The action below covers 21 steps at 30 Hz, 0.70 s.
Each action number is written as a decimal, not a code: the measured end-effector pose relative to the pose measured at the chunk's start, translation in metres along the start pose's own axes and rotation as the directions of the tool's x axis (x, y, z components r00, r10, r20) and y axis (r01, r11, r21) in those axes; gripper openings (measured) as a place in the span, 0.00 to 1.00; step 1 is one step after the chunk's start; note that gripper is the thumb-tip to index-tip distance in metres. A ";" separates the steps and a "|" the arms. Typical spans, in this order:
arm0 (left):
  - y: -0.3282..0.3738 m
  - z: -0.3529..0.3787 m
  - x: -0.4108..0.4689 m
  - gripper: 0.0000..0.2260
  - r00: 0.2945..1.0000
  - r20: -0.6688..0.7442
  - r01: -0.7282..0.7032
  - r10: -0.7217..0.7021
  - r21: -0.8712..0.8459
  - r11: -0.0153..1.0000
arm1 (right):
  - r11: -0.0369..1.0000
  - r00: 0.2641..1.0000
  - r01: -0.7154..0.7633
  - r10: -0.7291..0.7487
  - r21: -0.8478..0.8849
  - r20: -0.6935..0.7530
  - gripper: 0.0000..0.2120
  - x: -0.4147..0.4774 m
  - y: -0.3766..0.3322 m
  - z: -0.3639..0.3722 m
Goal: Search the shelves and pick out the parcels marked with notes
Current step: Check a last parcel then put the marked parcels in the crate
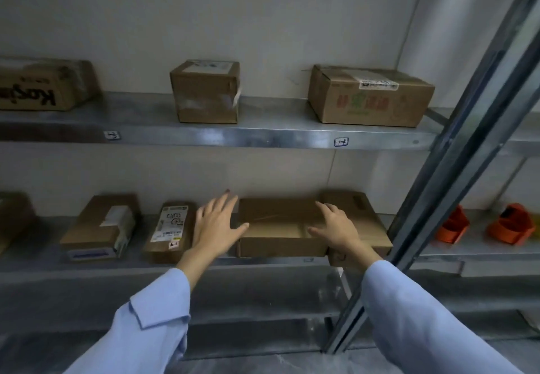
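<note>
A flat brown cardboard parcel (277, 224) lies on the lower metal shelf (87, 267), partly on top of a second carton (365, 221) at its right. My left hand (214, 224) hovers with spread fingers at the parcel's left end. My right hand (336, 227) rests with straight fingers on the parcel's right part. Left of them lies a slim parcel (171, 232) with a white label, handwriting and a small note. Further left sits a carton with a white label (102, 227).
The upper shelf (263, 136) bears three cartons: one with black lettering (43, 87), a small cube (206, 91), a printed box (369, 97). Small tags stick to its edge. A steel upright (455, 174) runs diagonally at right. Beyond it sit orange objects (510, 224).
</note>
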<state>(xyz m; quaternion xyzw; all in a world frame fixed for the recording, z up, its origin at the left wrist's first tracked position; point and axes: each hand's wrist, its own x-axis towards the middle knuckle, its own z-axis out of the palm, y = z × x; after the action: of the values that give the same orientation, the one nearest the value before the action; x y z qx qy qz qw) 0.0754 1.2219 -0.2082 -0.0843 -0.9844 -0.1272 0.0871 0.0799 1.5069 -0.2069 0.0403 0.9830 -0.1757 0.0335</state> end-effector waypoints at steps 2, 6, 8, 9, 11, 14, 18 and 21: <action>0.004 0.014 0.009 0.34 1.000 0.029 -0.001 0.001 -0.013 1.000 | 1.000 1.000 0.000 0.000 -0.005 0.024 0.38 0.012 0.008 0.005; 0.006 0.042 0.023 0.36 0.995 0.102 0.016 -0.013 -0.031 0.999 | 0.999 0.996 0.005 -0.008 0.040 0.085 0.39 0.030 0.021 0.018; 0.004 0.052 0.031 0.37 0.992 0.125 0.023 -0.018 -0.041 0.999 | 0.998 0.994 0.008 -0.014 0.063 0.106 0.40 0.037 0.024 0.025; 0.004 0.056 0.035 0.37 0.991 0.136 0.021 -0.015 -0.043 0.999 | 0.998 0.993 0.006 -0.014 0.069 0.114 0.40 0.040 0.025 0.028; 0.002 0.063 0.041 0.37 0.987 0.160 0.015 -0.006 -0.055 0.998 | 0.997 0.991 -0.005 -0.006 0.077 0.136 0.41 0.045 0.027 0.034; -0.001 0.070 0.050 0.38 0.982 0.187 0.013 0.001 -0.074 0.997 | 0.995 0.986 -0.034 0.019 0.093 0.164 0.41 0.049 0.029 0.043; -0.007 0.083 0.056 0.37 0.970 0.244 0.013 0.006 -0.077 0.997 | 0.994 0.988 -0.049 0.034 0.097 0.153 0.40 0.053 0.029 0.052; -0.014 0.094 0.056 0.35 0.963 0.267 0.012 0.022 -0.126 0.992 | 0.994 0.991 -0.042 0.028 0.103 0.131 0.40 0.056 0.029 0.057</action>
<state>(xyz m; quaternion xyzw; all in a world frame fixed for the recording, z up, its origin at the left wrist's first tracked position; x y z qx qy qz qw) 0.0041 1.2416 -0.2902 -0.1087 -0.9769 -0.1766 -0.0518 0.0299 1.5179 -0.2748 0.0480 0.9672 -0.2292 0.0982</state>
